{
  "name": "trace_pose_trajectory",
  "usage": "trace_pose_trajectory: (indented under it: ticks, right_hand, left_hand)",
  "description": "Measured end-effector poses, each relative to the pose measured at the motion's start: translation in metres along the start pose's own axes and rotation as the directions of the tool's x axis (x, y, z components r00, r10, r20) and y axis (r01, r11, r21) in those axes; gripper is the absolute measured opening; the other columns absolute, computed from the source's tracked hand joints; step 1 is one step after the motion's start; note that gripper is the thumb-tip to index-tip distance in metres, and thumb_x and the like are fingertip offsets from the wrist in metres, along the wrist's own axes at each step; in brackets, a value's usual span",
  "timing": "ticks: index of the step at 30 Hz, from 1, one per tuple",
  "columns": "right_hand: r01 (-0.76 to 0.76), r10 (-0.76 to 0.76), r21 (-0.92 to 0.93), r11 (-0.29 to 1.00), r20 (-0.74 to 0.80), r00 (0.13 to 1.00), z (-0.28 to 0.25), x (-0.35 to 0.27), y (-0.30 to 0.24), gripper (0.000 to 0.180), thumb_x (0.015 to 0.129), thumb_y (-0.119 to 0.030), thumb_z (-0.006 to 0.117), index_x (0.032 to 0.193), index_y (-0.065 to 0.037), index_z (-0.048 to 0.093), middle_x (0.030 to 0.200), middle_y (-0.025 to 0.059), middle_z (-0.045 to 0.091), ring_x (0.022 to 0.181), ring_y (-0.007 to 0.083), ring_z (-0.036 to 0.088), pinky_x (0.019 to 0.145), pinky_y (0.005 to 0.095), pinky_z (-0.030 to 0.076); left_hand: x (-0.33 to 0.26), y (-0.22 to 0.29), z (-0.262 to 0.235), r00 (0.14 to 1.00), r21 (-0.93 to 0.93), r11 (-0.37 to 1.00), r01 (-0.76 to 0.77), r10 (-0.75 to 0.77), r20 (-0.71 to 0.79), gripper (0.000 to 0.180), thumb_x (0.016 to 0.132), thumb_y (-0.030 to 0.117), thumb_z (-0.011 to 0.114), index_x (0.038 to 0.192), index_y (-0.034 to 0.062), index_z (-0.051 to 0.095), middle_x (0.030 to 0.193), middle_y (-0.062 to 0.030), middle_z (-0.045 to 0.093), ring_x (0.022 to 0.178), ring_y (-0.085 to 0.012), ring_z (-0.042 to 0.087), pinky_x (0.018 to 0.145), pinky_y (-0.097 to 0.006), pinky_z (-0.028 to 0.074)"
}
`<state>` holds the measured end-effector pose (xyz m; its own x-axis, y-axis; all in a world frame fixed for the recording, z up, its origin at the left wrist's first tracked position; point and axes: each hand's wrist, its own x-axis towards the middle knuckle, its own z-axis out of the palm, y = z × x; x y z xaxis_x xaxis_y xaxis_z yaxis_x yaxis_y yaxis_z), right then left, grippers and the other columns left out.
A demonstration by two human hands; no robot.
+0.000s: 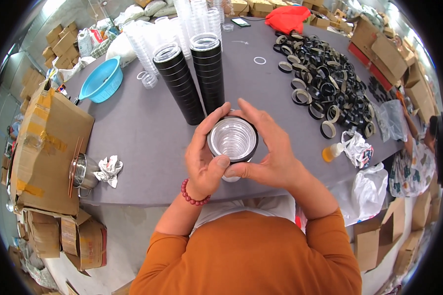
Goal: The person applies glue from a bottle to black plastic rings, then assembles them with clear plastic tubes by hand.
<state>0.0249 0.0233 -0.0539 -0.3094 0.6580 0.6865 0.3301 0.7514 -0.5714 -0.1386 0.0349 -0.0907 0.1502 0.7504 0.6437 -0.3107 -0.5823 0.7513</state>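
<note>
Between my hands is a clear plastic cup-shaped piece point(232, 137) with a black ring around its rim, its round mouth facing up. Ridged circles show inside it; whether it is one piece or a stack I cannot tell. My left hand point(205, 152) curves around its left side, with the thumb on the near rim. From the right, my right hand point(268, 147) grips the same piece, its thumb also at the near rim. Just beyond stand two tall black-banded stacks, a left stack point(179, 83) and a right stack point(207, 73), each topped with clear plastic.
Many loose black rings point(329, 88) lie heaped at the right. Clear plastic stacks point(142, 46) stand at the back, near a blue basin point(102, 81). A cardboard box point(49, 147) and a steel pot point(85, 172) are at the left. An amber bottle point(331, 153) lies at the right.
</note>
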Motion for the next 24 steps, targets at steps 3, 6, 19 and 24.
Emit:
trace_pose_trajectory:
  ticks: [3,6,19,24]
  right_hand:
    - [0.046,-0.045,0.033,0.998,-0.006,0.999,0.004,-0.003,0.011,0.095,0.069,-0.041,0.082,0.137,0.009,0.037,0.122,0.0187,0.058,0.11,0.0325,0.056,0.094,0.041,0.043]
    - [0.07,-0.062,0.136,0.988,-0.061,0.996,0.013,-0.008,0.021,0.09,0.075,-0.042,0.078,0.137,0.01,0.037,0.124,0.0206,0.056,0.112,0.0325,0.055,0.096,0.0403,0.043]
    - [0.127,-0.108,0.129,0.984,-0.147,0.983,0.027,-0.014,0.047,0.074,0.076,-0.05,0.071,0.121,0.005,0.052,0.121,0.0211,0.056,0.117,0.0371,0.053,0.103,0.0468,0.037]
    - [0.179,-0.168,0.056,0.982,-0.166,0.972,0.031,-0.009,0.051,0.072,0.075,-0.053,0.069,0.118,0.004,0.054,0.116,0.02,0.06,0.117,0.0356,0.055,0.104,0.049,0.036]
  left_hand:
    - [-0.001,-0.007,0.001,0.999,-0.022,0.999,-0.042,0.042,-0.009,0.076,0.085,0.038,0.064,0.136,-0.0105,0.038,0.139,-0.0234,0.045,0.126,-0.0287,0.048,0.106,-0.038,0.038]
    - [-0.003,-0.012,0.002,0.995,0.078,0.992,-0.102,0.102,-0.004,0.078,0.083,0.039,0.065,0.136,-0.0108,0.038,0.139,-0.0235,0.045,0.126,-0.0288,0.048,0.105,-0.038,0.038]
    - [0.004,-0.035,-0.011,0.983,0.194,0.964,-0.183,0.185,0.005,0.073,0.076,0.049,0.068,0.124,-0.0037,0.05,0.128,-0.0235,0.055,0.128,-0.0376,0.046,0.109,-0.049,0.027]
    - [0.004,-0.041,-0.015,0.977,0.219,0.952,-0.212,0.209,0.036,0.073,0.075,0.051,0.069,0.124,0.0017,0.049,0.128,-0.0235,0.056,0.128,-0.0387,0.045,0.109,-0.051,0.028]
